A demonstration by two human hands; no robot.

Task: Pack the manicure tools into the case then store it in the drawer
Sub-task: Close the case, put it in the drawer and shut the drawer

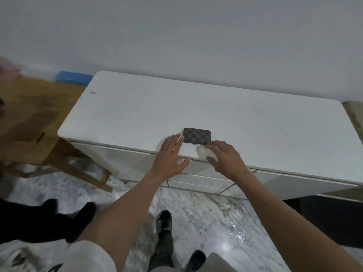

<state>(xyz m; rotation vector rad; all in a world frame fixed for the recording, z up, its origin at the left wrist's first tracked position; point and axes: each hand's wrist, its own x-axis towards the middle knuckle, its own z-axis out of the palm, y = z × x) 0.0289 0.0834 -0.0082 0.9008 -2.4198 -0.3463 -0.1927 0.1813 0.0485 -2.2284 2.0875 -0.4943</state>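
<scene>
A small brown checkered case (197,135) lies closed on the white cabinet top (196,107), close to its front edge. My left hand (170,156) hovers just left of the case with fingers spread, its fingertips at the case's left end. My right hand (225,158) is just below and right of the case, fingers apart, fingertips near its front right corner. Neither hand grips it. White drawer fronts (198,178) run below the cabinet top and look closed. No loose manicure tools are visible.
A wooden table (29,118) with angled legs stands to the left of the cabinet. A blue box (73,77) sits against the wall behind it. The floor is marble tile (212,218). A dark shape (39,220) lies at lower left, my feet below.
</scene>
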